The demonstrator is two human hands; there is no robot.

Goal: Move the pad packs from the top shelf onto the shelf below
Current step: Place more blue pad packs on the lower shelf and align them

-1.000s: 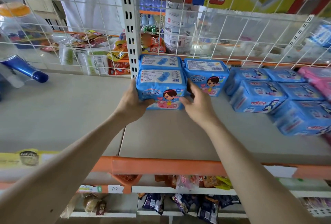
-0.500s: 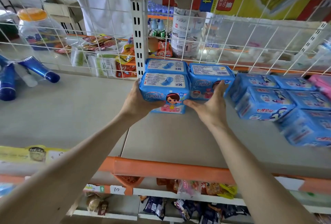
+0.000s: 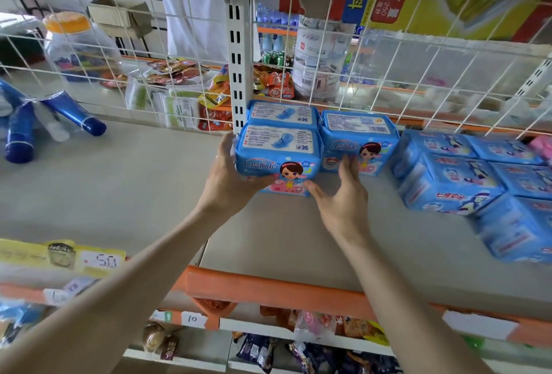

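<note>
A blue pad pack with a cartoon girl stands at the back of the top shelf, in front of a second like pack. My left hand grips its left side, thumb under the front edge. My right hand has straight fingers: the thumb touches the front pack's lower right corner and the fingertips lie against the neighbouring pack. The shelf below shows under the orange rail.
Several darker blue pad packs are stacked at the right, with a pink pack behind them. Blue tubes lie at the far left. A wire mesh and a white upright post close the back. Snack bags fill the lower shelf.
My right hand has slid off the front pack's right side toward the neighbouring pack. My left hand keeps its grip, and the pack stays on the shelf.
</note>
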